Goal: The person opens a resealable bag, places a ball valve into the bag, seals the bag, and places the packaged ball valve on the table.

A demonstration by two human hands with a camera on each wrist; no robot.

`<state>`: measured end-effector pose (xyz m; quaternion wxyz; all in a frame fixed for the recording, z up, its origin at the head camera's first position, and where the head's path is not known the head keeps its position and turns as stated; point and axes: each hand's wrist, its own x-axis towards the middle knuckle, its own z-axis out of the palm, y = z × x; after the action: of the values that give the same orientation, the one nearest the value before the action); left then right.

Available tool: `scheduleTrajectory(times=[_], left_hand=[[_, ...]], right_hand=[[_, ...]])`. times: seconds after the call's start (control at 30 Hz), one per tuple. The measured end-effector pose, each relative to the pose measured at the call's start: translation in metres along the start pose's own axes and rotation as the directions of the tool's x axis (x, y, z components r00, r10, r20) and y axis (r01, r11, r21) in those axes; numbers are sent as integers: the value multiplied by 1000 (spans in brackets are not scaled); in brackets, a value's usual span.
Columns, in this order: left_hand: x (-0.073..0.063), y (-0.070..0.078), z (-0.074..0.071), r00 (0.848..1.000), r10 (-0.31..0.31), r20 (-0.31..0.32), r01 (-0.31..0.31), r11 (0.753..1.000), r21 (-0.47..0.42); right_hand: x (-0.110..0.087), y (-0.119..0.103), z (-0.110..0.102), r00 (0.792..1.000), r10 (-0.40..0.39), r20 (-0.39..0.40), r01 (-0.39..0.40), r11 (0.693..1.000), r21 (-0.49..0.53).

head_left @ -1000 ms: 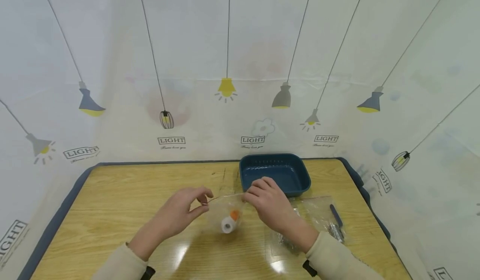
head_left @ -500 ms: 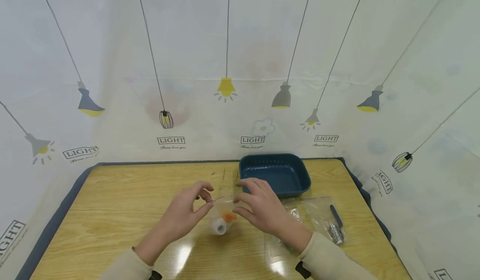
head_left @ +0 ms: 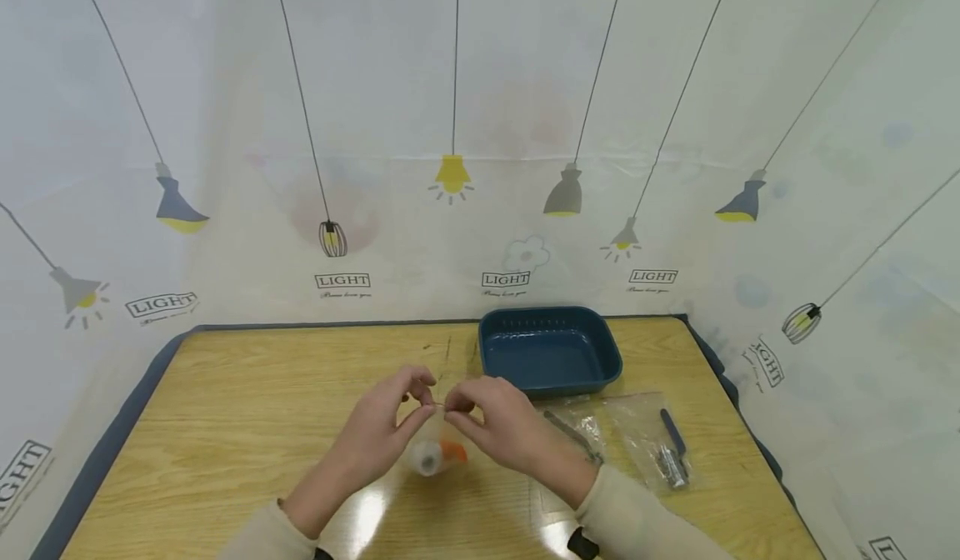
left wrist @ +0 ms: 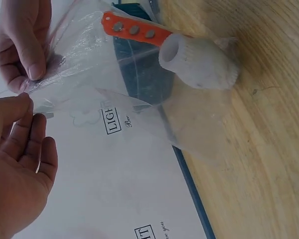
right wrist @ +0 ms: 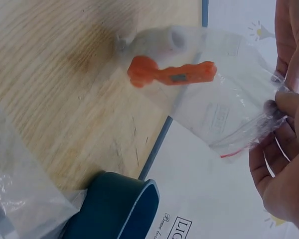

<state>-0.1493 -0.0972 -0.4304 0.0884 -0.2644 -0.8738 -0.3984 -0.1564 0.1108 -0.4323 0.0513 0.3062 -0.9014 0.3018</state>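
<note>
Between both hands hangs a clear zip bag (right wrist: 229, 94) with a red line at its mouth. Through the plastic I see a white roll with a hollow core (left wrist: 202, 62) and a tool with an orange handle (left wrist: 134, 29); rivets show on the handle. My left hand (head_left: 375, 431) pinches the bag's mouth between thumb and fingertips. On the other side my right hand (head_left: 498, 427) also pinches the mouth, fingertips close to the left ones. In the head view the bag's bottom hangs low over the wooden table (head_left: 262, 410).
A dark blue basin (head_left: 551, 383) stands behind the right hand. To its front right lies a clear bag (head_left: 637, 418) with a dark-handled metal tool (head_left: 672, 433). Another bag (head_left: 588, 427) with a grey tool lies partly under the right forearm. A printed sheet hangs behind the table.
My right hand has moved left along the bag's mouth, from wide apart to close beside my left hand. The left hand shifted slightly right. The bag's contents swung left.
</note>
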Motion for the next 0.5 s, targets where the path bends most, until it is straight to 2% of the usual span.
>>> scheduleTrajectory(times=[0.13, 0.33, 0.5], left_hand=[[-1, -3, 4, 999, -35, 14, 35, 999, -20], [-2, -8, 10, 997, -72, 5, 72, 997, 12], [-2, -8, 12, 996, -90, -20, 89, 995, -42]], right_hand=[[-2, -1, 2, 1000, 21, -18, -22, 1000, -12], [-3, 0, 4, 998, 30, -54, -30, 1000, 10], [-2, 1, 4, 997, 29, -72, -27, 999, 33]])
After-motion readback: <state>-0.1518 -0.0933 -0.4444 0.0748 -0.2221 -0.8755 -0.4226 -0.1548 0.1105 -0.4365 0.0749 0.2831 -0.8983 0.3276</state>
